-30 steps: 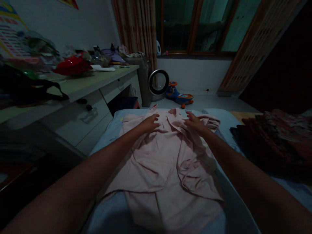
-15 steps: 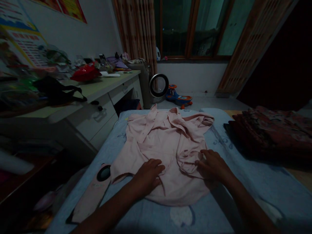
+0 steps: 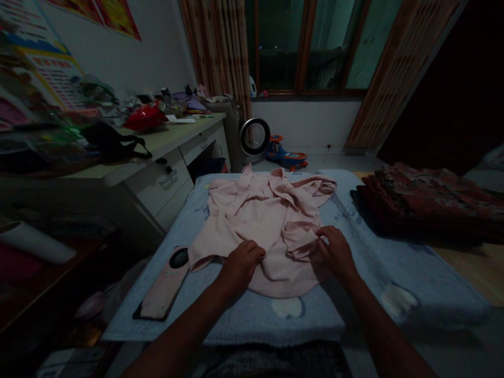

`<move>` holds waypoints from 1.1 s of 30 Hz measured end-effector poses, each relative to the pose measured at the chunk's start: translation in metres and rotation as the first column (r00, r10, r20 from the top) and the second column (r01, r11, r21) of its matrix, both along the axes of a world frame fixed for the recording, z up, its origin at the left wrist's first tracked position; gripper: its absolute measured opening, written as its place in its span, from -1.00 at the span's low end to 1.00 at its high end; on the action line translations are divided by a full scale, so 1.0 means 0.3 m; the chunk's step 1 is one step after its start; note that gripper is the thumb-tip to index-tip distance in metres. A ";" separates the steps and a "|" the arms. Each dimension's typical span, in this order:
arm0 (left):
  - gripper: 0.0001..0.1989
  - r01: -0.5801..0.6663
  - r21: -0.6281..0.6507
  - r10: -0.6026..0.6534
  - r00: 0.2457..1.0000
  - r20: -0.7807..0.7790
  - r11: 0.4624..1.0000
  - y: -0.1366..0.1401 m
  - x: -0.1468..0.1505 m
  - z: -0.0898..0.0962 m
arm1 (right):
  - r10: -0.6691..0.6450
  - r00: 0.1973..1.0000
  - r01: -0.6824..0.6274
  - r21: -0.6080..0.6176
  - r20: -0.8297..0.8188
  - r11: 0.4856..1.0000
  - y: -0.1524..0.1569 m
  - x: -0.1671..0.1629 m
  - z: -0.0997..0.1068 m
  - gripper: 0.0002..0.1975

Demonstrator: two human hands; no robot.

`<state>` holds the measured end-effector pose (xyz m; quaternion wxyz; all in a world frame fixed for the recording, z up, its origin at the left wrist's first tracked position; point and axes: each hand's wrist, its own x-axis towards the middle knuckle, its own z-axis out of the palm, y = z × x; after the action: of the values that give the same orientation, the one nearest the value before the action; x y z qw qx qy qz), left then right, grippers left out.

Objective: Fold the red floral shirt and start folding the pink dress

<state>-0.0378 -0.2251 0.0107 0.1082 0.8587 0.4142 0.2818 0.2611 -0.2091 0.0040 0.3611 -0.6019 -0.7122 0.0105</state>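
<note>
A pale pink shirt [image 3: 260,215] lies spread and crumpled on the blue bed cover, its collar at the far end and its rounded hem toward me. On the left part of its lower body, my left hand [image 3: 243,260] has its fingers closed together on a fold of the fabric. My right hand [image 3: 336,253] pinches the bunched cloth at the shirt's right side, near a rumpled sleeve. Beside the left sleeve lies a flat, phone-shaped pale pink thing [image 3: 163,291] with a dark round disc at its far end.
The blue patterned cover [image 3: 362,262] stretches beneath the shirt. Folded dark red patterned cloths [image 3: 425,205] are stacked at right. A cluttered desk [image 3: 157,142] stands at left. Beyond the bed are a round ring-shaped appliance [image 3: 255,136] and a blue and orange ride-on toy [image 3: 285,155].
My left hand's fingers have drawn together on the shirt fabric. The right hand stays at the bunched cloth. The view has tilted down, showing the bed's near edge.
</note>
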 end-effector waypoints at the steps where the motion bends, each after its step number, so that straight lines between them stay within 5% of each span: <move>1: -0.83 0.015 0.000 -0.015 1.000 0.027 1.000 -0.021 -0.004 0.013 | 0.006 0.995 0.002 0.081 -0.097 0.997 -0.012 -0.006 0.012 -0.89; 5: -0.84 -0.018 -0.036 0.023 0.987 0.160 0.999 -0.108 -0.025 0.052 | 0.053 0.913 0.011 0.155 -0.405 0.988 -0.067 -0.070 0.056 -0.86; 8: -0.84 -0.011 -0.141 0.023 0.996 0.080 0.990 -0.149 -0.038 0.045 | 0.216 0.845 -0.247 0.001 -0.489 0.969 -0.107 -0.139 0.083 -0.84; 12: -0.62 -0.036 -0.277 -0.025 0.977 -0.212 0.960 -0.160 -0.052 0.017 | 0.428 0.773 -0.586 -0.268 -0.467 0.765 -0.126 -0.170 0.090 -0.73; 13: -0.51 -0.051 -0.290 -0.029 0.964 -0.264 0.956 -0.159 -0.056 0.013 | 0.428 0.785 -0.580 -0.286 -0.448 0.763 -0.122 -0.159 0.082 -0.67; 15: -0.38 -0.064 -0.301 -0.040 0.944 -0.327 0.951 -0.155 -0.062 0.013 | 0.348 0.867 -0.452 -0.269 -0.357 0.850 -0.108 -0.113 0.056 -0.60; 18: -0.43 -0.063 -0.298 -0.055 0.927 -0.372 0.953 -0.146 -0.067 0.019 | 0.064 0.998 -0.069 -0.282 -0.026 0.957 -0.092 -0.019 0.005 -0.61; 22: -0.53 -0.056 -0.257 -0.056 0.911 -0.408 0.965 -0.129 -0.061 0.020 | -0.106 0.957 0.212 -0.405 0.270 0.890 -0.094 0.058 -0.054 -0.58; 27: -0.64 -0.056 -0.206 -0.043 0.894 -0.446 0.977 -0.096 -0.036 0.009 | -0.091 0.996 0.081 -0.346 -0.013 0.935 -0.073 0.050 -0.068 -0.59; 33: -0.66 -0.055 -0.078 0.034 0.968 -0.249 0.995 -0.083 -0.018 0.089 | -0.148 0.924 0.105 -0.136 -0.352 0.985 -0.082 0.116 0.055 -0.66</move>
<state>-0.0431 -0.2500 0.0375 0.0853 0.8722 0.4553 0.1571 0.2960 -0.2336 0.0204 0.4504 -0.6542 -0.5916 0.1383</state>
